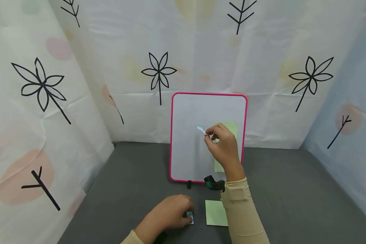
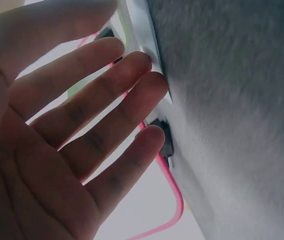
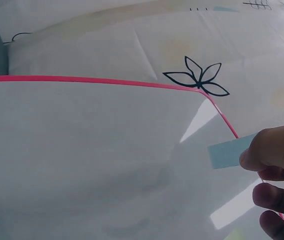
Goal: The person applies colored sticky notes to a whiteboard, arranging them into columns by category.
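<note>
Honestly, with the right hand pinching one end, that blue strip could curl against the whiteboard, left hand loose below it.

Wrinkly pale sheets stand like walls around a dark grey desk. They have black flowers, black twigs and soft pink spots.

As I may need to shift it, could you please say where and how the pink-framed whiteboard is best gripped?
Probably pinch the whiteboard by its left rim, at mid-height, from the left: it stands with that thin, straight edge unobstructed, while the right hand covers part of the right half.
</note>
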Motion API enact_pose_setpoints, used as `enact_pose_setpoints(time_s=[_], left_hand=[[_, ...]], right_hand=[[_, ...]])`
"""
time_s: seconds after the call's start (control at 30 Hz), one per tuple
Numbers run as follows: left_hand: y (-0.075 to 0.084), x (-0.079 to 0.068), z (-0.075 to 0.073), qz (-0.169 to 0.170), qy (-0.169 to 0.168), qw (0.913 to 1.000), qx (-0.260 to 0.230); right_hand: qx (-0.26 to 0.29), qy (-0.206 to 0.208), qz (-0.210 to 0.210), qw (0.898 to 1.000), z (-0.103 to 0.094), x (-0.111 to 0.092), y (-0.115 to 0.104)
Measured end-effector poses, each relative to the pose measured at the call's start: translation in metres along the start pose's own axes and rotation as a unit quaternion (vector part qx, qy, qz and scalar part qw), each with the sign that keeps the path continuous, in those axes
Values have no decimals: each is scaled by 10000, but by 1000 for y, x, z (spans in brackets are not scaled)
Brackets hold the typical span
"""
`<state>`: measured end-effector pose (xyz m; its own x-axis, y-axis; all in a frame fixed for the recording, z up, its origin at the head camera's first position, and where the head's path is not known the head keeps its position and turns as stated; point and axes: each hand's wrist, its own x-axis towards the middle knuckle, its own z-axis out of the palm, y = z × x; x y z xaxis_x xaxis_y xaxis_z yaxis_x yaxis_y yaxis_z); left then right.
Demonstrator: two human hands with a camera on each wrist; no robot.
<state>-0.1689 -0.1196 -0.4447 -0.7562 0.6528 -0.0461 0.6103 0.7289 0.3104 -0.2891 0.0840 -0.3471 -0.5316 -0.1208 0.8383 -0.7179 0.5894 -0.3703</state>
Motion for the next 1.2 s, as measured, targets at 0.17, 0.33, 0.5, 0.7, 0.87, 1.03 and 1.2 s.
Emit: enact_pose_setpoints(time_s=[0.17,0.33,0.5,0.7,0.87,1.03,1.2], left_hand=[[-3,2,-16,-158,212,9992,-295],[-5,2,-43,-165,677,9961,-538],[-8,7,-75,-125,1588,9848,-696],[-6,24,-106,-145,3352,9382,-846],[-7,51,-113,-91,4002,9092,-1146],[-14,74,-111,-340,4051,9049,-1263],[-25,85,-104,-505,3907,9133,-1030]], right_hand=[[-89,130,-166,9997,5,6,5],[-219,61,-129,9997,8,9,11],[-215,4,-150,9997,9,11,14],[-260,5,-193,9995,8,13,17],[-230,-169,-194,9994,12,11,17],[-254,-347,-213,9988,18,6,16],[-301,-480,-320,9979,20,4,17]])
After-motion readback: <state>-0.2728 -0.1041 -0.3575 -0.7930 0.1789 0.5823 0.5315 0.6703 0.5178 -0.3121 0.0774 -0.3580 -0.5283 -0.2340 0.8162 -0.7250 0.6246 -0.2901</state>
